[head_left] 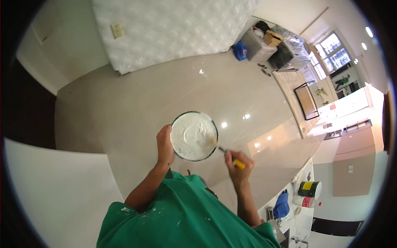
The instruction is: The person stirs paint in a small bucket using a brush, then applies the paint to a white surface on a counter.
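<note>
Your left hand (pixel 165 145) is wrapped around the left rim of a round bowl (pixel 194 136), thumb up along the edge, holding it in the air in front of your chest above the glossy beige floor (pixel 136 103). The bowl is filled nearly to its dark rim with thick white paste (pixel 190 134). Your right hand (pixel 237 165) is closed tight around the yellow handle of a tool (pixel 231 159); its thin metal shaft runs up and left from your fist, and its tip sits in the paste at the bowl's right edge. You wear a green shirt (pixel 182 215) flecked with white. A plastic-wrapped white mattress (pixel 173 29) leans against the far wall, well apart from you, and a paint can (pixel 309 189) stands on a white surface at your lower right.
</note>
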Demonstrator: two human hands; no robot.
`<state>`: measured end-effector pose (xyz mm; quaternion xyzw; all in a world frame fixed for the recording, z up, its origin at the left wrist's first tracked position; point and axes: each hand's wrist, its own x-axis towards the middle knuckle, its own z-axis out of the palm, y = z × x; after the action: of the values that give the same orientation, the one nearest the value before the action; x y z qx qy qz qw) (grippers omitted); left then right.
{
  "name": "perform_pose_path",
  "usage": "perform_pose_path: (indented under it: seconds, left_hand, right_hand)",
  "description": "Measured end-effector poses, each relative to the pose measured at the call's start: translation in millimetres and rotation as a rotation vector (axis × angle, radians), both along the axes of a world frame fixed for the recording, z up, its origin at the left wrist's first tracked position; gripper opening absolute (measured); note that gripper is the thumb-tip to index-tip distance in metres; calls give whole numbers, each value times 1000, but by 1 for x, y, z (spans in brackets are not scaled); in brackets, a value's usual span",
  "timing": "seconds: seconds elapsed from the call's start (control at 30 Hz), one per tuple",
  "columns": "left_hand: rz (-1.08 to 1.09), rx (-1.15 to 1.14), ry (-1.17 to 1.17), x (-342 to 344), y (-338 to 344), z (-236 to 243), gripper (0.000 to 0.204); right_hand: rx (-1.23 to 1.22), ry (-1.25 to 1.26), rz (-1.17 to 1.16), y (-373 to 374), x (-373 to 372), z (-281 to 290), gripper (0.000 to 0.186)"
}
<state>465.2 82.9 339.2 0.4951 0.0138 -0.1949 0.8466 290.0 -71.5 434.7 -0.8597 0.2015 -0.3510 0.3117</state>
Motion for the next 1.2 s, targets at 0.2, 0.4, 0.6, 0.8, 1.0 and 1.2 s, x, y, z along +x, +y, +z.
perform_pose_path:
  seconds: [0.2,0.4,0.6,0.8,1.0,1.2]
  left_hand:
    - [-255,-54,85,77,-104,-4,28]
    - [-418,-27,53,73,-237,6,28]
    - [-582,-15,-13,54,-369,-9,26]
    - [-584,51,7,31,-498,2,25]
    - [-734,11,9,11,-631,0,27]
    - [-961,-4,-91,11,-787,-14,27]
  right_hand:
    - [210,59,-177,-53,37,4,7]
    - [23,50,-209,-157,44,-8,8]
    - [64,26,-414,-298,7,-16,8]
    - [37,29,-161,-413,-16,1,13]
    - [-7,-12,-206,-541,-24,-8,21]
    - [-1,39,-477,-674,-38,-12,16]
